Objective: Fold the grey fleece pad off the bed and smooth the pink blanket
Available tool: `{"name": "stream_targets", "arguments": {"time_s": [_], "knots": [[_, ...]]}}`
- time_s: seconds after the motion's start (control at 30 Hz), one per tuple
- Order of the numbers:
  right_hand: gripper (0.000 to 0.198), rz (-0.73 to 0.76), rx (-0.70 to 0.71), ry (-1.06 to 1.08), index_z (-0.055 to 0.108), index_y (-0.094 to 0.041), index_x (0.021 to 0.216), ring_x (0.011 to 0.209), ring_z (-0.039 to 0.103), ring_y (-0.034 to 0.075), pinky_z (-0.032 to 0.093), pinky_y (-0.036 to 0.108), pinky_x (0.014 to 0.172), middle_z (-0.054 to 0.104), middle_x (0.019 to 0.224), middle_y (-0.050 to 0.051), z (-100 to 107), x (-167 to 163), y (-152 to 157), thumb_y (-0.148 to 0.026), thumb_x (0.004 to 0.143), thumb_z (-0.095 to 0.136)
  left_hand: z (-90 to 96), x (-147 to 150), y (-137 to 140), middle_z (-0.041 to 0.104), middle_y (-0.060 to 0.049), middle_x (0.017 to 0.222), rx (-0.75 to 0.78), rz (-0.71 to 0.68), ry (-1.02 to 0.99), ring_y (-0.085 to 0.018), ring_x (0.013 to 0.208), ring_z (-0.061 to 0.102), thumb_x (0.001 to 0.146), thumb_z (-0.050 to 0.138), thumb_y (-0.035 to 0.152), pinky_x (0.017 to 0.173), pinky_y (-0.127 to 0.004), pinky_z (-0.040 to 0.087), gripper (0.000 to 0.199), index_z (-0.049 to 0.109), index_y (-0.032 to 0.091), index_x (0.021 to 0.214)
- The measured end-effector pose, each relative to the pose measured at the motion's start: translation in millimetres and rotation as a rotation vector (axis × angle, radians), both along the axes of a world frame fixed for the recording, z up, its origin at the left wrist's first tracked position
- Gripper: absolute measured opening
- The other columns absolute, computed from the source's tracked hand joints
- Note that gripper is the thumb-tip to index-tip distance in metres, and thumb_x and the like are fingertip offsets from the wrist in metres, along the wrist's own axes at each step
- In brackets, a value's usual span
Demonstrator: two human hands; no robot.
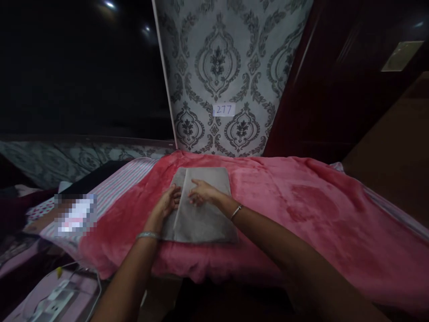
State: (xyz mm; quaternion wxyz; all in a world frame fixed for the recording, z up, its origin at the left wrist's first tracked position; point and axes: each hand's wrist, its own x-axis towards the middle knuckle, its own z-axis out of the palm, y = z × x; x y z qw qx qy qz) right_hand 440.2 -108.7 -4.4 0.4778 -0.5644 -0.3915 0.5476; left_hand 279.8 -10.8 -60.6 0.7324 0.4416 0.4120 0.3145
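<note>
A grey folded cloth (211, 219) lies flat on a red-pink plush blanket (261, 197). A straight edge runs down its left part, where one layer overlaps another. My left hand (170, 200) is at the cloth's left side, fingers loosely bent and apart, with nothing seen in them. Over the middle of the cloth is my right hand (203, 193), its fingers spread and pointing left. Whether either hand touches the fabric, I cannot tell.
A striped cloth (129, 176) shows beneath the blanket on the left, near a blurred-out patch (76, 214). A power strip (55, 300) with cables sits at the lower left. Behind are a large dark screen (80, 71) and a patterned wall bearing a paper label (224, 109).
</note>
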Motion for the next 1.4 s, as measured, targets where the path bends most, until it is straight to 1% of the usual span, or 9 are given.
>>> {"name": "stream_targets", "arguments": {"time_s": [0.1,0.2,0.33,0.47,0.57,0.8,0.97,1.13,1.4], "knots": [[0.068,-0.046,-0.006,-0.019,0.056,-0.017,0.143,0.05,0.059,0.014,0.043,0.024,0.045,0.072,0.075,0.0,-26,17,-10,-0.016,0.075,0.062,-16.5,1,4,0.074,-0.009,0.1,0.047,0.019,0.043,-0.02,0.069,0.072,0.084,0.074,0.034,0.058,-0.032,0.061,0.044,0.061,0.017,0.122],[0.054,-0.24,0.103,-0.081,0.064,-0.018,0.129,0.045,0.05,0.008,0.035,0.019,0.041,0.07,0.073,-0.002,-45,66,-22,-0.022,0.076,0.062,-27.3,10,6,0.075,-0.008,0.101,0.157,0.07,0.105,-0.019,0.072,0.072,0.077,0.08,0.03,0.061,-0.03,0.06,0.063,0.058,0.018,0.135],[0.04,-0.488,0.28,-0.148,0.069,-0.018,0.104,0.045,0.048,0.009,0.035,0.02,0.041,0.066,0.066,-0.003,-81,123,-43,-0.036,0.068,0.063,-30.4,30,6,0.076,-0.009,0.111,0.5,0.014,0.284,-0.023,0.092,0.073,0.075,0.073,0.017,0.081,-0.033,0.062,0.069,0.058,0.016,0.142],[0.043,-0.564,0.282,-0.122,0.066,-0.019,0.092,0.042,0.045,0.009,0.032,0.021,0.04,0.061,0.06,-0.004,-119,140,-64,-0.048,0.06,0.063,-24.5,41,15,0.073,-0.009,0.124,0.699,-0.006,0.47,-0.027,0.114,0.069,0.065,0.06,0.004,0.101,-0.039,0.057,0.066,0.071,0.017,0.129],[0.046,-0.568,0.289,-0.068,0.066,-0.019,0.092,0.044,0.047,0.009,0.033,0.021,0.041,0.063,0.065,-0.003,-134,141,-70,-0.05,0.058,0.064,-16.2,37,29,0.07,-0.008,0.133,0.79,0.03,0.535,-0.028,0.129,0.061,0.06,0.057,0.0,0.115,-0.039,0.047,0.07,0.074,0.018,0.125],[0.046,-0.524,0.306,-0.019,0.068,-0.019,0.094,0.047,0.048,0.009,0.034,0.022,0.044,0.063,0.066,-0.002,-141,145,-68,-0.049,0.059,0.071,-19.0,19,45,0.074,-0.008,0.125,0.833,0.05,0.711,-0.029,0.126,0.064,0.054,0.053,-0.002,0.117,-0.041,0.046,0.067,0.078,0.017,0.114],[0.045,-0.51,0.332,-0.052,0.067,-0.019,0.095,0.049,0.05,0.009,0.035,0.022,0.045,0.065,0.069,-0.001,-142,142,-70,-0.05,0.062,0.07,-24.0,19,42,0.071,-0.007,0.133,0.881,0.098,0.776,-0.026,0.133,0.06,0.061,0.051,-0.002,0.12,-0.038,0.042,0.069,0.073,0.017,0.124],[0.042,-0.534,0.33,-0.085,0.066,-0.019,0.091,0.048,0.049,0.009,0.034,0.022,0.044,0.063,0.068,-0.002,-134,138,-73,-0.05,0.062,0.067,-19.9,21,37,0.069,-0.013,0.134,0.884,0.121,0.845,-0.03,0.136,0.056,0.067,0.056,0.0,0.12,-0.041,0.041,0.06,0.071,0.015,0.123],[0.037,-0.496,0.219,-0.15,0.065,-0.02,0.097,0.052,0.054,0.011,0.041,0.023,0.048,0.063,0.072,-0.001,-129,128,-75,-0.045,0.07,0.066,-9.1,-2,18,0.064,-0.022,0.135,0.907,0.156,1.019,-0.04,0.128,0.06,0.081,0.072,0.03,0.106,-0.047,0.048,0.044,0.067,0.015,0.122]]}}
